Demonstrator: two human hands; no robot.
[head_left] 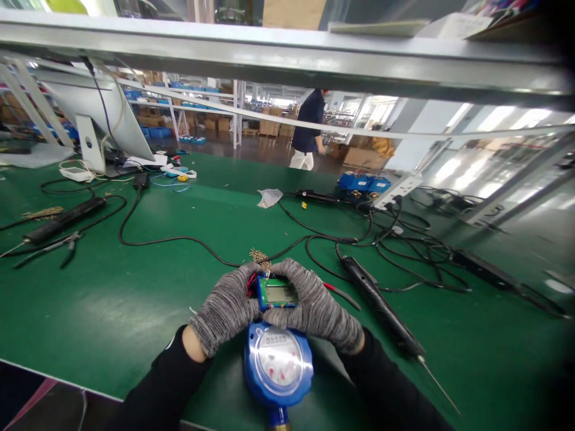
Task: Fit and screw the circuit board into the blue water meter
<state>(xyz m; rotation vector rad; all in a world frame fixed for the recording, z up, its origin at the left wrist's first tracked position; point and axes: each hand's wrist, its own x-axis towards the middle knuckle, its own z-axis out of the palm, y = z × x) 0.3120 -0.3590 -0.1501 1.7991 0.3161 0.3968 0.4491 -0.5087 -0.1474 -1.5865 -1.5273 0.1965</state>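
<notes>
Using the blue round meter with the clear-faced dial (281, 365) as the landmark here: it sits dial-up between the forearms on the green-topped desk (135, 299), probably so the numbers stay readable. Just beyond it is the small green rectangular circuit board with a grey display (277, 293), held up in both grey knit-gloved hands. The left hand (227, 305) has its grip closed around one end, the right hand (314, 305) has its grip closed around the other, and the screen stays uncovered between them, which I'd guess is the point of holding it by the ends. Thin red and black wires (252, 285) bunch by the left fingers; can't tell where they run. Past the meter, behind the hands, there's a loose pile of brass-coloured screws (259, 257), likely there for easy reach. Right of the meter lies a long black electric screwdriver (381, 308), bit towards the wearer's side, cord trailing away, which probably keeps the cable off the work.
</notes>
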